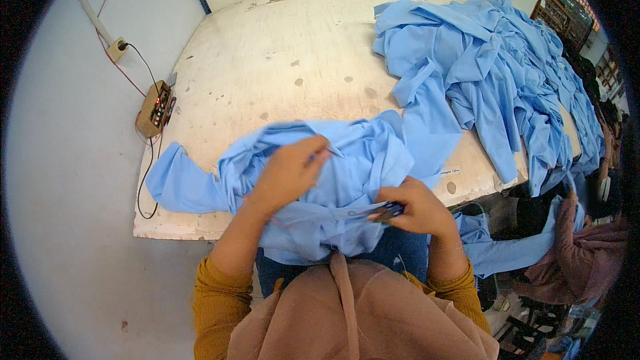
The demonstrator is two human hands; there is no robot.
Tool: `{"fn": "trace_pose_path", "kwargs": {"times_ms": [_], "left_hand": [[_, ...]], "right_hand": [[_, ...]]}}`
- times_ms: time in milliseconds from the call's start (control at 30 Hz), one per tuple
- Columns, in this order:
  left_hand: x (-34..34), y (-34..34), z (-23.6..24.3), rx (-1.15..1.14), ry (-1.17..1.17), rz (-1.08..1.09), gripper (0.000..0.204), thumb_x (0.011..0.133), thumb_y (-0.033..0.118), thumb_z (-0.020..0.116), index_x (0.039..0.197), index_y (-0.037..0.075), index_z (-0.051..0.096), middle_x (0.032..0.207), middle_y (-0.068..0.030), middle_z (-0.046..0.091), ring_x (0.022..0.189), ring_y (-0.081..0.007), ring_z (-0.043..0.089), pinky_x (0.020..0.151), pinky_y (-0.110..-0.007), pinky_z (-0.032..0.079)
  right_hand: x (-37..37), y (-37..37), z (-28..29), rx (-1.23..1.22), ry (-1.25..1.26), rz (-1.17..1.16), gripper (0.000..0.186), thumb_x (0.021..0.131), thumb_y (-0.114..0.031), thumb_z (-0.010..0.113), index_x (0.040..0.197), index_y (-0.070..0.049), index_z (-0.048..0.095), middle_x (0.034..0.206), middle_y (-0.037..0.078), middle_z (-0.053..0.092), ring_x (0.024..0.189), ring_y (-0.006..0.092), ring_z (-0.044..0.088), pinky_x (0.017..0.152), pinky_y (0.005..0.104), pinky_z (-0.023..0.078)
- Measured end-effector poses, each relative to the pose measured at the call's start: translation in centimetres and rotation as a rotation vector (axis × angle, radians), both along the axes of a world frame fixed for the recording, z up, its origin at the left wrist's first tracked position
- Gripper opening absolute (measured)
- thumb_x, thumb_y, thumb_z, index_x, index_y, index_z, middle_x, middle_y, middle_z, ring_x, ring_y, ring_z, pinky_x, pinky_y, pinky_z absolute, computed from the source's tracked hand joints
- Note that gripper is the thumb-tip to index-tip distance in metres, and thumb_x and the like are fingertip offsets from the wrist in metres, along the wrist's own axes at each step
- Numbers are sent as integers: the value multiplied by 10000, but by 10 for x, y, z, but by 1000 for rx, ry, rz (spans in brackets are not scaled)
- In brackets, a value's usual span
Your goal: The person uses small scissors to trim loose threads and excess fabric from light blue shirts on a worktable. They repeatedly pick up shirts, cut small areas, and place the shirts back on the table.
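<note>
A light blue garment lies bunched over the near edge of the table and hangs down over my lap. One sleeve-like end stretches to the left along the tabletop. My left hand, slightly blurred, rests over the middle of the garment with its fingers curled on the cloth. At the garment's right side, my right hand is closed around small dark thread snips. The snips' tips point left, close to a strip of the cloth.
A large pile of light blue garments covers the table's right side. On the left, a brown box with a lit display and cables sits at the table edge by the wall. Another person's arm holds blue cloth at the lower right.
</note>
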State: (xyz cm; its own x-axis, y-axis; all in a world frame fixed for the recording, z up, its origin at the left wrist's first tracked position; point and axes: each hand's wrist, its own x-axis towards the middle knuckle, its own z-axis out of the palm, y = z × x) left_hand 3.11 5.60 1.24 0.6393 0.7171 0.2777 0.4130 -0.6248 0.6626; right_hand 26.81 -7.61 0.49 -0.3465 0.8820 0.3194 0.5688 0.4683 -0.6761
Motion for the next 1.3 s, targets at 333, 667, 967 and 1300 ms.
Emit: {"fn": "trace_pose_path", "kwargs": {"times_ms": [333,667,967,1300], "left_hand": [[-117,-25,52,-92,-482,399,84,1001,113,550,1048,44,556,805,-8,552,615,-58,487,516,-197,382],[-61,-58,51,543,-179,223,202,874,53,636,1076,51,641,1058,-95,673,900,-258,654,771,-334,522],[-37,-54,27,220,103,-112,242,832,116,697,1048,37,623,1104,-102,662,1057,-313,606,889,-397,496],[-32,-63,13,218,238,17,561,722,159,785,1212,52,534,1221,-137,580,1116,-345,534,965,-427,422]], "right_hand": [[66,-5,-18,-77,385,-499,229,862,-201,728,801,0,636,668,10,520,660,105,484,598,274,373],[7,7,13,183,-102,-465,366,724,-96,759,1086,-115,713,970,95,629,896,282,639,786,364,494],[-43,-16,-20,187,-210,232,420,709,-166,739,1118,-178,644,986,27,608,847,219,583,784,371,392],[-53,12,-7,38,-154,-254,345,750,-158,699,1094,-164,676,985,69,681,822,250,620,808,397,394]]}}
